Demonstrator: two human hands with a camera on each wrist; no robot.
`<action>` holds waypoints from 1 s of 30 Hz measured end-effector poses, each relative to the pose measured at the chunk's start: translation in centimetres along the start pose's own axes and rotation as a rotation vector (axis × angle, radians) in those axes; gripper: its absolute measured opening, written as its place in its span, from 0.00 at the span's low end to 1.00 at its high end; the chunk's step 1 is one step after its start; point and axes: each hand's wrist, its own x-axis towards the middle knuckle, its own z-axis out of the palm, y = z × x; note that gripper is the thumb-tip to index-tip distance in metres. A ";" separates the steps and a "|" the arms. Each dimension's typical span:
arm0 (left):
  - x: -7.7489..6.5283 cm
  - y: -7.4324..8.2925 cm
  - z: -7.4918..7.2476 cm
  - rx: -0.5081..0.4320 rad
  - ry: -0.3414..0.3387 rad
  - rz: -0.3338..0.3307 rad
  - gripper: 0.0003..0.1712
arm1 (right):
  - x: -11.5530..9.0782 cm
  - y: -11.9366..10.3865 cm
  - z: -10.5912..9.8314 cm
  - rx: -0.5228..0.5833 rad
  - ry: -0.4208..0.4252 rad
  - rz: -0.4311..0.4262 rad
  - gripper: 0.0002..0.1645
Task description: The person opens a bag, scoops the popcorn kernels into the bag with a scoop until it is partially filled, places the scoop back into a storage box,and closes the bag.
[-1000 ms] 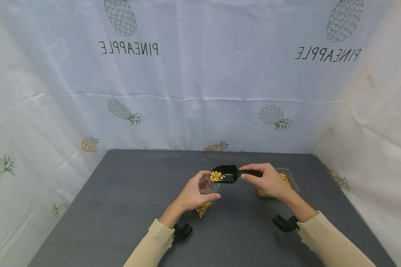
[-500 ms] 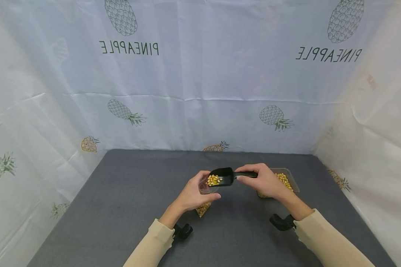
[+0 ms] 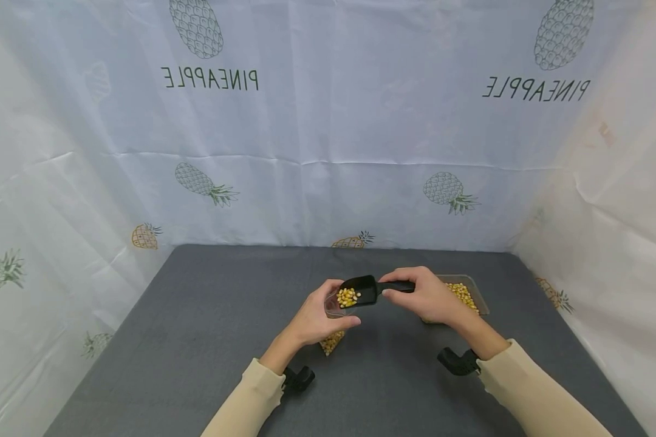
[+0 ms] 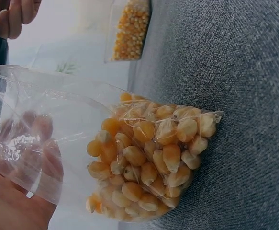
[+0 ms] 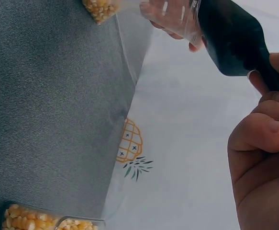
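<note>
My left hand (image 3: 314, 317) grips a clear plastic bag (image 4: 79, 108) near its top, with thumb and fingers curved around the mouth. Corn kernels (image 4: 144, 163) fill the bag's bottom, which rests on the cloth in the left wrist view. My right hand (image 3: 430, 296) pinches the handle of a black scoop (image 3: 368, 290). Kernels (image 3: 347, 297) lie at the scoop's front end, over the mouth of the bag. From the right wrist view, the scoop (image 5: 235, 40) shows its underside, its front edge up against the bag; the kernels on it are hidden there.
Partly behind my right hand stands a clear rectangular container (image 3: 482, 297) of corn kernels. A grey cloth (image 3: 208, 328) covers the table. White curtains (image 3: 328, 121) with pineapple prints close off the back and sides. Each wrist wears a black mount (image 3: 300, 379).
My right hand has moved left with the scoop, bringing its front end from the bag's edge to over the mouth. The left hand and bag have stayed in place.
</note>
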 end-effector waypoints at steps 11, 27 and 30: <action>0.0 0.1 0.0 -0.028 -0.003 0.012 0.38 | 0.2 -0.8 0.1 -0.045 0.006 -0.076 0.14; 0.0 0.3 0.1 -0.035 -0.011 -0.001 0.38 | -0.1 -0.7 0.2 -0.077 0.041 -0.170 0.12; 0.0 0.1 0.0 -0.016 -0.009 0.002 0.37 | -0.3 -0.5 0.1 -0.067 0.059 -0.157 0.12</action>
